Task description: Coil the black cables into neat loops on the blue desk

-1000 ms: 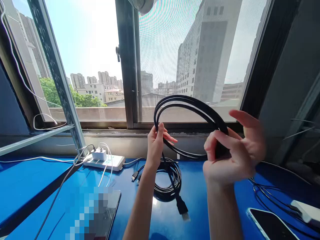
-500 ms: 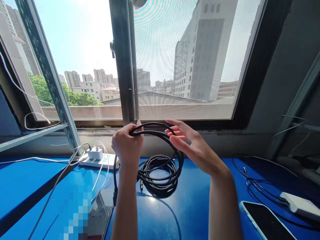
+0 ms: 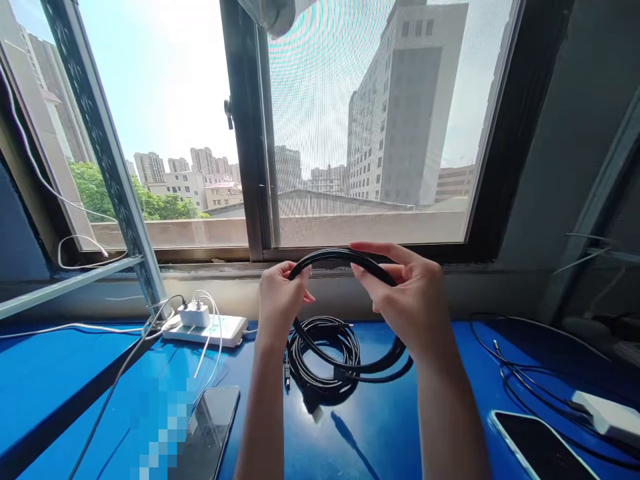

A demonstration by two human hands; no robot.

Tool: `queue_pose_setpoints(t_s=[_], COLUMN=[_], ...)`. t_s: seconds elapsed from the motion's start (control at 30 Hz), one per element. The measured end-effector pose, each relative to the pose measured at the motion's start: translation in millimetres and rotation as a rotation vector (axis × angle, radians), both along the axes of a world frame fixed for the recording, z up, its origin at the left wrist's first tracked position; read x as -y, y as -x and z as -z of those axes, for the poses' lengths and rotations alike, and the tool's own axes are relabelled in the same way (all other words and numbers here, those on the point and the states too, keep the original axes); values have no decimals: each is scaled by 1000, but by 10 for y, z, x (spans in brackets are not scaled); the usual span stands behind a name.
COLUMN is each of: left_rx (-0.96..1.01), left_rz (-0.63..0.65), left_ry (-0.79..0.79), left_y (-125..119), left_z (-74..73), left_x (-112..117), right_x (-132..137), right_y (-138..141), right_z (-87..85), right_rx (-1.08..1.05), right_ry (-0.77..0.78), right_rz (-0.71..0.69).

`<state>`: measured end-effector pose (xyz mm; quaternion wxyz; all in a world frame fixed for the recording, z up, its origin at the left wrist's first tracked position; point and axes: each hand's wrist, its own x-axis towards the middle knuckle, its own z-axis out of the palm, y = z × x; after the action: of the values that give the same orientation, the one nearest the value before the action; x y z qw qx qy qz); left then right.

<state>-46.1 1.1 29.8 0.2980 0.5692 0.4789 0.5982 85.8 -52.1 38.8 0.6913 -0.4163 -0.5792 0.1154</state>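
Note:
A coiled black cable [image 3: 330, 255] hangs as a loop between my hands above the blue table. My left hand [image 3: 281, 297] pinches the loop's left side between thumb and fingers. On the right side, my right hand [image 3: 413, 293] has its fingers and thumb closed around the bundled strands, its index finger stretched along the top. A dark connector with a pale tip [image 3: 315, 408] dangles below the loop. Behind it, a second coil of black cable [image 3: 305, 339] lies on the table, with a small plug [image 3: 287, 375] at its left edge.
A white power strip [image 3: 227, 331] with a white charger [image 3: 194, 315] stands at the left rear. A dark tablet or phone [image 3: 215, 417] lies at left front. At right are another phone [image 3: 535, 447], a white adapter [image 3: 607, 413] and loose black cables. A metal frame post [image 3: 113, 167] rises on the left.
My right hand was open beside the loop and has now closed on it. The held loop has moved right and its strands are gathered closer together. A connector now hangs below.

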Motion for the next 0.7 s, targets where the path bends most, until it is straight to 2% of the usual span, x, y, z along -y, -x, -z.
queue_pose_setpoints(t_s=[0.1,0.2,0.27,0.37,0.43,0.53,0.7], left_rx=[-52,-88,-83,-33,36,144,257], left_rz=[139,299,401,475,499,485,291], left_ry=[164,261,304,326,299,240,226], left_y=[-60,-138,-221,-355,-405,-396,-315], left_z=[61,94,114,155,180,189,127], left_x=[-60,-46,-24,-26,-51,-90,-103], right_x=[73,127,153,190,203,169,-17], right_y=[-49,-68,-42,23,47,17,-61], right_z=[-35,-52,-52,-45,-42,-43,-26], right_rx=[-129,-268,-302,-286,-249,-184,-154], right_ry=[-4,-92,-155,-224,-235,-211,-65], right_rz=[167,294,338,343,319,210,41])
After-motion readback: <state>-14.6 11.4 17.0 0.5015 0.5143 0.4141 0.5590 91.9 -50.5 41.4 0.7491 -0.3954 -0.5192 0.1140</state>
